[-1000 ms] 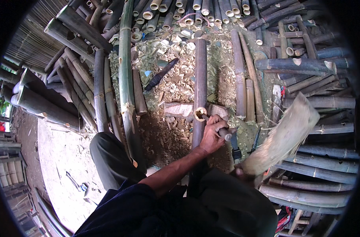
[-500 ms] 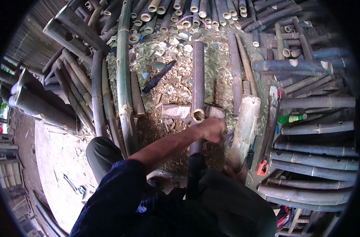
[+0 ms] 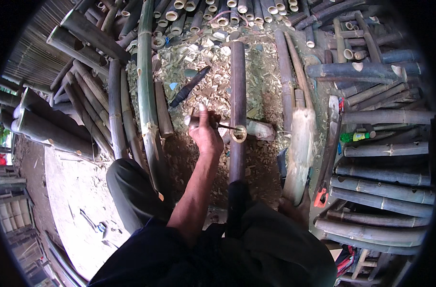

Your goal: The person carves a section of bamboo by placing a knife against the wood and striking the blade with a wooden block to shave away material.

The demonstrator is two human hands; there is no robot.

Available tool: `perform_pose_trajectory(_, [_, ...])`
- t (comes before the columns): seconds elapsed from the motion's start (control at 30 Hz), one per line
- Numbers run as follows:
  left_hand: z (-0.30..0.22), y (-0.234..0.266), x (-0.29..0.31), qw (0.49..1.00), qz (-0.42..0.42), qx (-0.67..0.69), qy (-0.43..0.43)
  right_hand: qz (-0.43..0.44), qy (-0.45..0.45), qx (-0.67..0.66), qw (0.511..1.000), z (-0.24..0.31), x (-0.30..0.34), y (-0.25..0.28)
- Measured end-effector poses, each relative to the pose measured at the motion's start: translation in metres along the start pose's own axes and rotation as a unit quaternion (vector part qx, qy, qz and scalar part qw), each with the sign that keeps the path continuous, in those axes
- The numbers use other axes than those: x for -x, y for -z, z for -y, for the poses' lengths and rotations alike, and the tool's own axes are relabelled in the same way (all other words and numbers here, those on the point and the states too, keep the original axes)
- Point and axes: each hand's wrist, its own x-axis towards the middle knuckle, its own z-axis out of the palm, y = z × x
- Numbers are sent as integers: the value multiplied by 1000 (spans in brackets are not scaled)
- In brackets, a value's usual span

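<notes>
Chip-strewn floor (image 3: 262, 95) is carrying a dark bamboo pole (image 3: 237, 81), and a chisel-like tool (image 3: 193, 121) is meeting its cut opening.
Lying lengthwise across the middle of the floor, the pole is pointing one end toward the far edge, where cut tubes (image 3: 222, 20) are lying stacked, and its other end toward the person's legs (image 3: 128, 191). Its smooth skin is looking purplish brown; the opening is showing a pale yellowish rim around a hollow. The left hand (image 3: 207, 137) is gripping the tool's handle, fingers wrapping fully round it, thumb pointing up. Half lost in shadow, the right hand (image 3: 291, 208) is holding the lower end of a pale, frayed club (image 3: 299, 153), fingers wrapping round it, apart from the pole, toward the floor's right edge.
</notes>
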Motion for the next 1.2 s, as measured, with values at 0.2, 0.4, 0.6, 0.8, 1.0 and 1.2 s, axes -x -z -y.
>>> perform_pose_trajectory(0.2, [11, 14, -1, 994, -28, 101, 14, 117, 158, 360, 912, 75, -57, -2])
perform_pose_trajectory(0.4, [13, 19, -7, 990, 133, -36, -9, 226, 432, 480, 729, 191, -92, -109])
perform_pose_trajectory(0.6, [54, 41, 16, 840, 164, -461, -235, 307, 434, 738, 416, 188, -107, -163])
perform_pose_trajectory(0.8, [62, 64, 28, 920, 179, -348, -35, 327, 417, 694, 487, 209, -77, -178])
perform_pose_trajectory(1.0, [36, 10, 59, 879, 258, -396, -66, 304, 439, 721, 442, 192, -101, -130])
perform_pose_trajectory(1.2, [42, 22, 41, 846, 294, -426, -125, 287, 465, 580, 604, 219, -67, -122])
